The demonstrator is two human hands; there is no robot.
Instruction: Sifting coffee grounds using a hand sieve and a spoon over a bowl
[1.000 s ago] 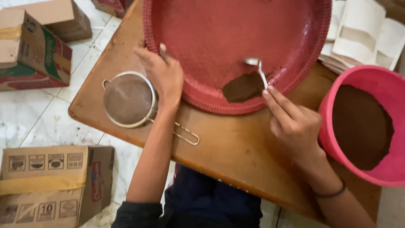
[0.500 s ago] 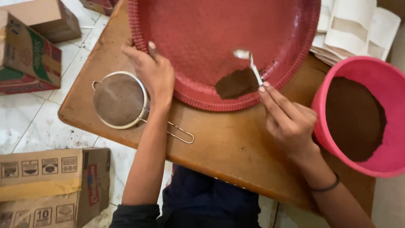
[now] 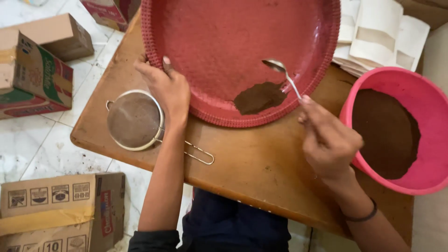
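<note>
The left hand (image 3: 169, 89) clamps the round, ridged red tray (image 3: 224, 42); the right hand (image 3: 329, 140) pinches a thin metal spoon (image 3: 283, 74) over brown powder (image 3: 259, 97).

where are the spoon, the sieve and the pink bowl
spoon (image 3: 275, 65), head view, on its bowl end
sieve (image 3: 134, 119), head view, on the mesh
pink bowl (image 3: 380, 77), head view, on the near rim

There were two hands, the left hand (image 3: 169, 89) and the right hand (image 3: 329, 140). One red tray (image 3: 224, 37) lay on one wooden table (image 3: 261, 172), with one spoon (image 3: 283, 74) and one heap of brown powder (image 3: 259, 98) in it. One pink bowl (image 3: 431, 135) and one sieve (image 3: 135, 120) were there too. Cardboard boxes numbered at least four: (image 3: 35, 74), (image 3: 60, 212), (image 3: 58, 35) and (image 3: 109, 11). One stack of paper bags (image 3: 378, 39) lay at the top right
</note>
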